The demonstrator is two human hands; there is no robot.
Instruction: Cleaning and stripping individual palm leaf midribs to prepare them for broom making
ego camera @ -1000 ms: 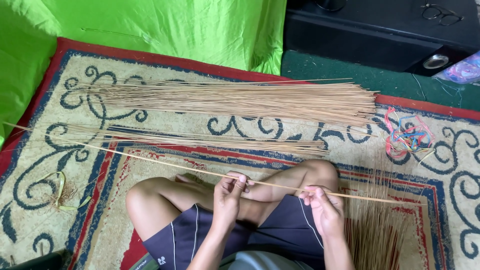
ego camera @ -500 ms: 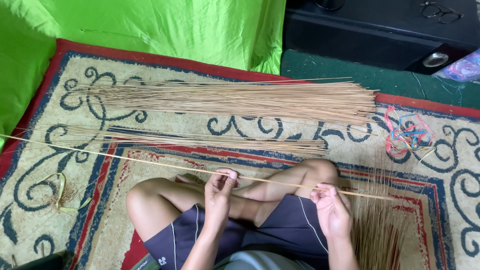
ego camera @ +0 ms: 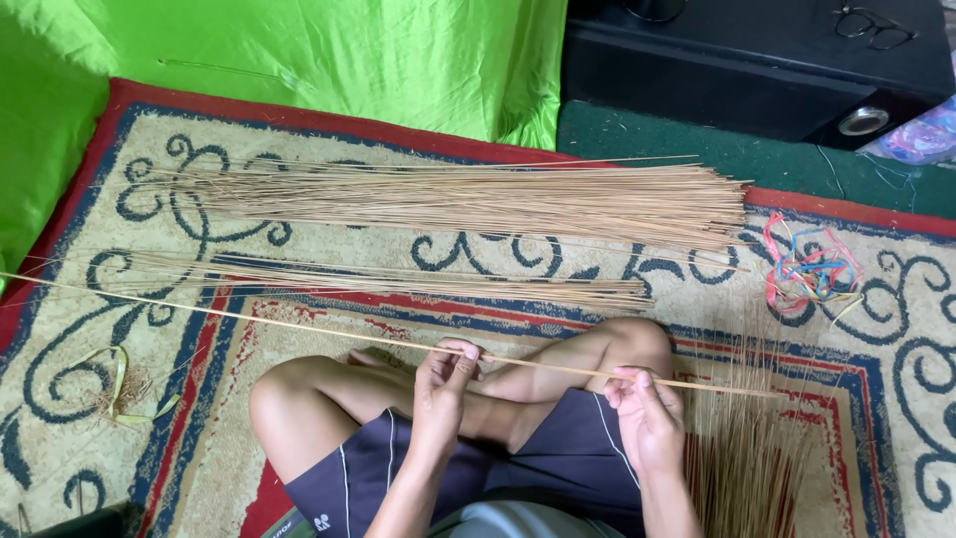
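From my view over the head camera, far left on the rug (ego camera: pixel 299 130) I see a small scrap of green leaf strips (ego camera: pixel 118 391). One long thin stick (ego camera: pixel 249 319) runs from the left edge of the frame, sloping slightly down to the right, across my knees and out past my right hand. My left hand (ego camera: pixel 443 384) has its fingers (ego camera: pixel 460 357) pinched together on the stick, thumb and forefinger tips closed on it, the other fingers curled in under. Further right, my right hand (ego camera: pixel 642 418) also has its fingers (ego camera: pixel 637 381) shut on the stick, thumb pressing it against the forefinger, with the stick's end jutting out just beyond. Between the two hands the stick lies above my crossed legs, and I cannot tell whether it touches them. Beyond my knees lies a thin row of sticks (ego camera: pixel 398 279), and further off a large bundle (ego camera: pixel 478 199) spread across the rug. To the right, a tangle of coloured bands (ego camera: pixel 812 269) sits near the bundle's end, and another sheaf (ego camera: pixel 747 458) lies just beside my right hand.
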